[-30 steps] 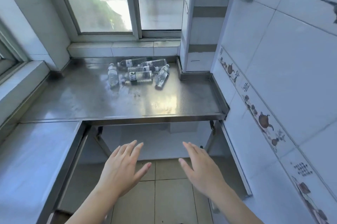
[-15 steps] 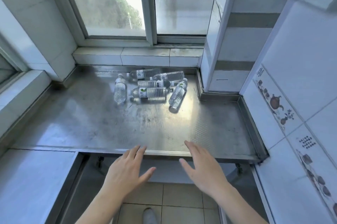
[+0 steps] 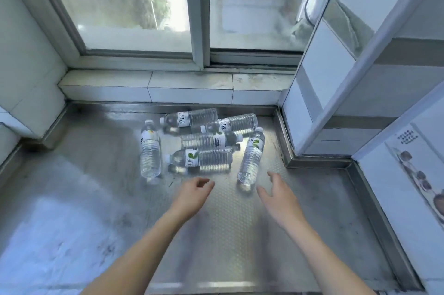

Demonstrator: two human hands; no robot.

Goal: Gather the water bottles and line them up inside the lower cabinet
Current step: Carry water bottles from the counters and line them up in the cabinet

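Though ribbed (clear plastic), bottles [image 3: 204,143]

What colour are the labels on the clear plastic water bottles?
White, with a green leaf mark, on the clear plastic water bottles; seen in the head view.

Kitchen: stainless steel counter [image 3: 96,198], tiled walls [image 3: 408,150], window [image 3: 134,6].

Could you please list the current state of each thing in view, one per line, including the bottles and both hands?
Water bottles: six, capped, lying on their sides in a loose cluster.
Steel counter: bears all six bottles near its back edge.
Left hand: fingers loosely curled, holding nothing, just short of the bottles.
Right hand: open, holding nothing, beside the rightmost bottle's base.
Sliding window: appears closed.
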